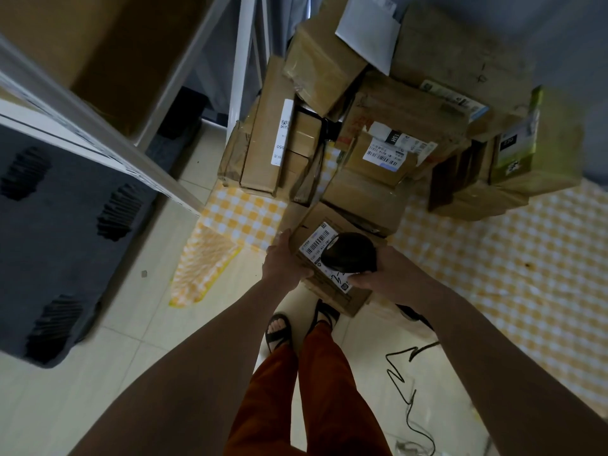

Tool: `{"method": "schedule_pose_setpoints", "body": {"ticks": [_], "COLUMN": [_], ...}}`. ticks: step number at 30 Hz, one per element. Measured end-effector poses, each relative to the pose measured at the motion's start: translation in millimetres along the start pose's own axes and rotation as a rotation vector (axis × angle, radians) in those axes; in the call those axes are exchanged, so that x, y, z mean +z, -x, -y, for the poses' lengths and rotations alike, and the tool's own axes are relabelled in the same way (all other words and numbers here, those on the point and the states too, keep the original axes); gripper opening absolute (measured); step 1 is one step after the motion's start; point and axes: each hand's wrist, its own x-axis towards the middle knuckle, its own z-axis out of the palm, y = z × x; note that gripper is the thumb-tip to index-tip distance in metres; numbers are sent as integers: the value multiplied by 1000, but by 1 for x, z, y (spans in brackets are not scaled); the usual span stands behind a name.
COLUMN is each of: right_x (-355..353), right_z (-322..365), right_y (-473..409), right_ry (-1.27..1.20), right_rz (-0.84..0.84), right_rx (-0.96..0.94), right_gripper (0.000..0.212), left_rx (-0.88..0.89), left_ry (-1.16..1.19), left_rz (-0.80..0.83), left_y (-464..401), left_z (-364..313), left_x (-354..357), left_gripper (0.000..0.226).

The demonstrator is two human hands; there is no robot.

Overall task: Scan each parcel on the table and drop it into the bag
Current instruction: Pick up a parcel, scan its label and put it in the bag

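Note:
My left hand [283,260] grips the left side of a small brown cardboard parcel [312,225] with a white barcode label on top, held off the table's front edge. My right hand [378,269] holds a black handheld scanner [350,251] right over that label, covering part of it. Behind, several more brown parcels [362,136] are piled on a table covered with a yellow-and-white checked cloth [493,258]. No bag is plainly in view.
A white metal shelf frame [108,139] with a large box stands at the left, a dark grey plastic pallet [59,232] beneath it. The scanner's coiled black cable [404,366] hangs at the right. My legs and sandalled feet [279,330] stand on pale floor tiles.

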Motion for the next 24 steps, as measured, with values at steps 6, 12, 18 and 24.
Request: {"method": "schedule_pose_setpoints", "body": {"ticks": [6,12,18,24], "right_x": [0,-3,-1,4], "right_z": [0,0,-3,-10], "right_y": [-2,1,2,6], "right_ry": [21,8,-19,-169], "right_rz": [0,19,26,-13], "right_rx": [-31,-16,-12,-44], "right_gripper": [40,40,38,51], "left_rx": [52,40,34,9], "left_ry": [-19,-9,-8,-3], "left_rz": [-26,-16,-15,-9], "left_y": [1,1,3,2], "left_z": [3,2,0,-2], "left_x": [2,2,2,0], "left_gripper": [106,105,104,106]}}
